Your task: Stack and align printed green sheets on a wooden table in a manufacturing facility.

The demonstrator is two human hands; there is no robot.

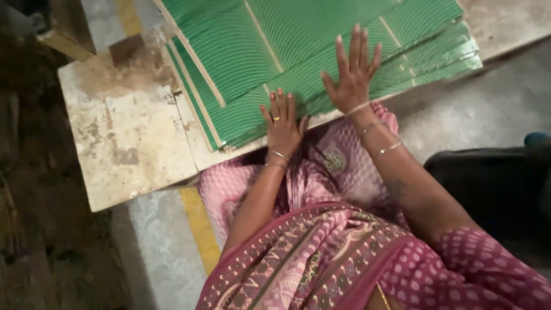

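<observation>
on a worn, stained white table (123, 138) lie fanned stacks of flat green sheets (298, 51) with pale curved lines, overlapping one another and reaching the table's near edge. the person's left hand (282, 123) rests flat on the near edge of the sheets, fingers spread and grasping nothing, a ring on one finger and bangles at the wrist. the right hand (351, 77) lies palm down further up the same sheets, fingers splayed apart, also holding nothing. pink patterned clothing (321, 241) fills the foreground. a yellow painted stripe (200, 227) crosses the grey concrete floor beneath the table.
</observation>
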